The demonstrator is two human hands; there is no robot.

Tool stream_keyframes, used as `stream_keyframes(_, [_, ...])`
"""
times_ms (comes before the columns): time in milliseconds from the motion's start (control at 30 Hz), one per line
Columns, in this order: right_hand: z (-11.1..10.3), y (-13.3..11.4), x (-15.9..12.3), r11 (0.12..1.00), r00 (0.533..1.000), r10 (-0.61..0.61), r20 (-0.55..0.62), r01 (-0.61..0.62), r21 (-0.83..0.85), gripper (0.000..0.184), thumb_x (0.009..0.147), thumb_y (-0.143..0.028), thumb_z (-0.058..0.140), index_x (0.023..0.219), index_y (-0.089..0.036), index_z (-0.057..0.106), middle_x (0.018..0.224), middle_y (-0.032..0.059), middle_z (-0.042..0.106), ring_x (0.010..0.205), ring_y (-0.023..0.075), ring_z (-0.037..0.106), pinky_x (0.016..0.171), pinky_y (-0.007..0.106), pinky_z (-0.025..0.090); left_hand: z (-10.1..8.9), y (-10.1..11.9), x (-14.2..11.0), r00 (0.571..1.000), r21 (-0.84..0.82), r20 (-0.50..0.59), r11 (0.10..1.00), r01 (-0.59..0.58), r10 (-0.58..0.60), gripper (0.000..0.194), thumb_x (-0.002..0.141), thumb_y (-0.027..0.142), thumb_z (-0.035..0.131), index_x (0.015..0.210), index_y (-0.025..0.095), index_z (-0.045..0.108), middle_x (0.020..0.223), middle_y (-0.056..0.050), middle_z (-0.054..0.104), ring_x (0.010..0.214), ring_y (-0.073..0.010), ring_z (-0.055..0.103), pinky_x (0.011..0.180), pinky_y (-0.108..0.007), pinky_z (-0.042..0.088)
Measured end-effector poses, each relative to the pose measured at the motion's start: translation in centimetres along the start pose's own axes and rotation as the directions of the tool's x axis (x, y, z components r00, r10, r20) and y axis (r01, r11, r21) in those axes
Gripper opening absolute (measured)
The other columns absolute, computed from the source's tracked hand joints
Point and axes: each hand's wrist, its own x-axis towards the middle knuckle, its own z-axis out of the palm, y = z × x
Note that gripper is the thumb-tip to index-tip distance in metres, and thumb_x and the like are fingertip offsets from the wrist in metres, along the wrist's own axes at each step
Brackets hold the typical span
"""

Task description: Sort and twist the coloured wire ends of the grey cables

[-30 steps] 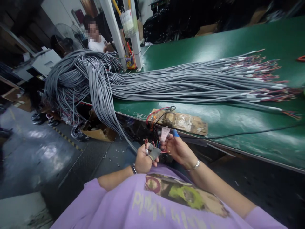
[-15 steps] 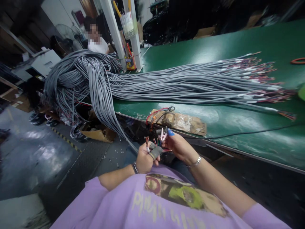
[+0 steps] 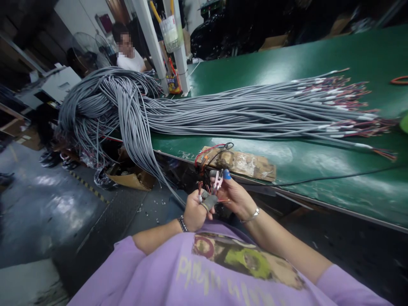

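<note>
In front of my body, my left hand is closed on the end of a grey cable, whose thin coloured wires fan out past its fingers. A dark grey cover wraps part of that hand's thumb. My right hand pinches a small pale pink clip at the wires, just right of my left hand. Blue tape is on a fingertip of the right hand. The clip's tip, among the wires, is too small to make out.
A thick bundle of grey cables lies along the green table and droops off its left end. A taped wooden board with red and black leads sits at the near edge. Beyond the white posts is another person.
My right hand and forearm have shifted slightly left, with the pink clip still in its fingers. My left hand has moved a little, and the wires' fan looks narrower.
</note>
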Motion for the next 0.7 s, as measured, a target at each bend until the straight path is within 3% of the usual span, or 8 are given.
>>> stream_keyframes(133, [0.2, 0.0, -0.2, 1.0, 0.999, -0.022, -0.024, 0.022, -0.005, 0.036, 0.064, -0.054, 0.079, 0.074, -0.021, 0.068, 0.067, -0.0005, 0.067, 0.056, 0.0115, 0.055, 0.054, 0.023, 0.046, 0.1, 0.3, -0.2, 1.0, 0.013, -0.013, 1.0, 0.016, -0.016, 0.045, 0.061, 0.053, 0.076, 0.063, 0.019, 0.047, 0.043, 0.006, 0.053, 0.029, -0.0058, 0.041, 0.031, -0.017, 0.028])
stream_keyframes(233, [-0.1, 0.0, -0.6, 0.998, 0.999, 0.004, 0.034, -0.002, -0.069, 0.041, 0.067, -0.062, 0.072, 0.077, -0.022, 0.068, 0.072, 0.0013, 0.067, 0.057, 0.013, 0.055, 0.053, 0.025, 0.044, 0.0, 0.6, -0.3, 0.999, 0.018, -0.016, 0.999, 0.033, -0.032, 0.047, 0.058, 0.056, 0.076, 0.063, 0.019, 0.047, 0.042, 0.006, 0.052, 0.029, -0.0057, 0.041, 0.03, -0.017, 0.026])
stream_keyframes(433, [-1.2, -0.2, -2.2, 0.96, 0.985, 0.073, 0.159, -0.026, -0.28, 0.047, 0.051, -0.058, 0.084, 0.066, -0.019, 0.064, 0.063, -0.0007, 0.062, 0.056, 0.0114, 0.051, 0.055, 0.025, 0.041, -0.6, 0.8, -0.7, 0.999, 0.062, 0.001, 0.997, 0.044, -0.044, 0.049, 0.056, 0.057, 0.077, 0.062, 0.019, 0.047, 0.043, 0.005, 0.053, 0.03, -0.0064, 0.043, 0.032, -0.018, 0.03])
stream_keyframes(533, [-0.8, -0.5, -3.0, 0.893, 0.989, 0.039, 0.141, 0.029, -0.449, 0.046, 0.048, -0.054, 0.086, 0.064, -0.017, 0.063, 0.059, -0.0027, 0.06, 0.055, 0.0098, 0.049, 0.057, 0.024, 0.039, -0.7, 0.6, -0.6, 0.997, 0.112, 0.038, 0.991, 0.069, -0.074, 0.046, 0.057, 0.053, 0.077, 0.064, 0.019, 0.048, 0.043, 0.005, 0.053, 0.031, -0.0069, 0.044, 0.033, -0.018, 0.032])
stream_keyframes(600, [-0.2, -0.8, -3.4, 0.822, 0.986, 0.029, 0.167, 0.071, -0.565, 0.044, 0.052, -0.054, 0.084, 0.065, -0.016, 0.064, 0.059, -0.0025, 0.06, 0.054, 0.0094, 0.048, 0.055, 0.024, 0.037, -0.7, 0.4, -0.4, 0.984, 0.152, 0.118, 0.982, 0.113, -0.132, 0.043, 0.055, 0.049, 0.079, 0.064, 0.018, 0.05, 0.043, 0.005, 0.054, 0.032, -0.0078, 0.046, 0.034, -0.019, 0.034])
stream_keyframes(700, [0.3, -1.2, -3.8, 0.691, 0.964, 0.039, 0.265, 0.166, -0.704, 0.038, 0.06, -0.049, 0.081, 0.06, -0.016, 0.064, 0.054, -0.003, 0.056, 0.051, 0.0091, 0.043, 0.05, 0.024, 0.034, -0.7, 0.4, -0.3, 0.93, 0.218, 0.265, 0.955, 0.202, -0.257, 0.04, 0.053, 0.045, 0.079, 0.061, 0.018, 0.051, 0.044, 0.003, 0.056, 0.033, -0.0096, 0.049, 0.034, -0.02, 0.035])
